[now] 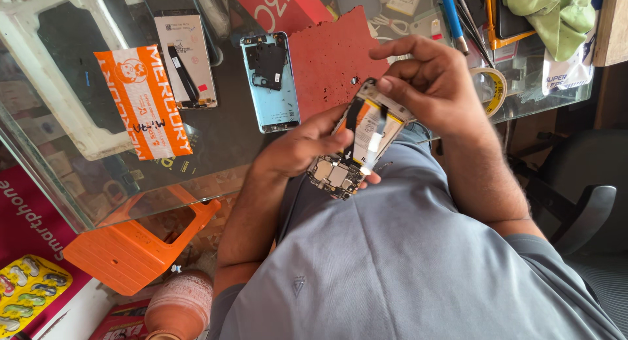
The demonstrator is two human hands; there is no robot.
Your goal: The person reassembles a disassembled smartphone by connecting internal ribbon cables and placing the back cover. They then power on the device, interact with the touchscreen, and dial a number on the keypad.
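Note:
I hold an opened smartphone (356,144) over my lap, its back off so the battery and circuit board show. My left hand (297,147) grips it from the left side near the board end. My right hand (428,85) pinches its top end with thumb and fingers. A light blue phone back cover (271,85) with a black bracket lies on the glass table (65,183) just beyond my hands, next to a red work mat (327,52) dotted with small screws.
On the glass table lie a phone screen panel (186,59), an orange and white packet (145,101), a red box (281,6), a tape roll (494,88), tools and a green cloth (556,13). An orange plastic stool (137,242) and a clay pot (180,304) stand below.

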